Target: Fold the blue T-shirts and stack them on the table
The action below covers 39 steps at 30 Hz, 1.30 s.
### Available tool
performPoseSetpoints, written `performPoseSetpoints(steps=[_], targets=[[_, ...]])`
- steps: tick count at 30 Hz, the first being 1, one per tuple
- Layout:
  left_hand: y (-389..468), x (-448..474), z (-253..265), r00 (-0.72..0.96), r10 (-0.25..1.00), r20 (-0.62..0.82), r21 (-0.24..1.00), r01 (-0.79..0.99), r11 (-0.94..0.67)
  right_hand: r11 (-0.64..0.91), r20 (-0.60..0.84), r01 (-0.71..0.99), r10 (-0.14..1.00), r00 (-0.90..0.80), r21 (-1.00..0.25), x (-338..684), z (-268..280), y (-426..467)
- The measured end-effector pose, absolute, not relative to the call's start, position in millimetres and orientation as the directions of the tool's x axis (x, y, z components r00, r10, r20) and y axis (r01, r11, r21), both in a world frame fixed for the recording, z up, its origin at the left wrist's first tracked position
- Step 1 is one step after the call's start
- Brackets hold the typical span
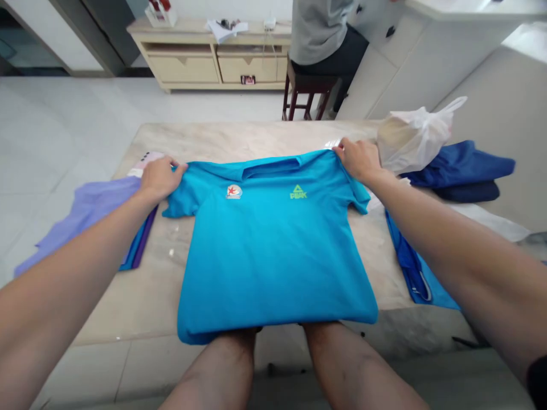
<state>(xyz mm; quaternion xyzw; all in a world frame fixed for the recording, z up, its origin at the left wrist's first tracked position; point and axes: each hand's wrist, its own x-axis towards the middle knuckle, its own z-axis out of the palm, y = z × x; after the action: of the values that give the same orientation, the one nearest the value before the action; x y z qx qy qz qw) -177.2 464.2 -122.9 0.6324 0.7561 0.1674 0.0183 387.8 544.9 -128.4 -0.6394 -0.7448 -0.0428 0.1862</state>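
While laid flat to the table's (141, 307) near edge, turquoise shirt (273, 250) pinched at both shoulders, left hand (160, 177) and right hand (359, 159); bare tabletop beyond the collar.

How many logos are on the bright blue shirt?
2. A round white and red badge sits on the chest nearer the left hand, and a green PEAK logo nearer the right hand. The shirt lies front up, so its back is hidden.
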Motion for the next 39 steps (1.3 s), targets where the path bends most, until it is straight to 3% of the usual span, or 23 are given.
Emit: performPoseSetpoints(steps=[4,9,13,18,23,29,35,39], targets=[[420.8,-134.4,-120.0,-0.102,0.958,0.268,0.238,0.971,0.036,0.207,0.321,0.951,0.938,-0.127,-0.23,369.0,-129.2,510.0],[279.6,-58.2,-153.4,0.102,0.959,0.265,0.256,0.951,-0.172,0.39,0.309,0.875,0.902,-0.3,-0.287,338.5,-151.3,350.4],[209.6,-29.3,-190.2,0.074,0.979,0.191,0.249,0.961,-0.121,0.383,0.196,0.865,0.922,-0.334,-0.324,325.1,-190.2,253.3],[188.9,-26.0,-181.9,0.062,0.995,0.077,0.147,0.986,-0.072,0.297,0.065,0.929,0.955,-0.29,-0.219,322.8,-191.3,213.8],[193.5,-28.8,-151.0,0.087,0.996,-0.007,0.085,0.993,-0.086,0.29,-0.133,0.952,0.944,-0.302,-0.102,325.3,-142.6,212.4],[259.3,-19.3,-134.8,0.267,0.964,-0.008,0.155,0.952,-0.263,0.282,-0.019,0.954,0.958,-0.285,-0.101,310.2,-105.2,271.5],[352.8,-17.6,-159.5,0.279,0.96,-0.031,0.159,0.949,-0.271,0.343,-0.033,0.929,0.936,-0.351,-0.136,280.6,-135.5,366.9],[406.6,-27.4,-179.8,0.249,0.968,-0.028,0.18,0.954,-0.24,0.25,-0.076,0.956,0.962,-0.264,-0.154,268.1,-170.8,417.1]])
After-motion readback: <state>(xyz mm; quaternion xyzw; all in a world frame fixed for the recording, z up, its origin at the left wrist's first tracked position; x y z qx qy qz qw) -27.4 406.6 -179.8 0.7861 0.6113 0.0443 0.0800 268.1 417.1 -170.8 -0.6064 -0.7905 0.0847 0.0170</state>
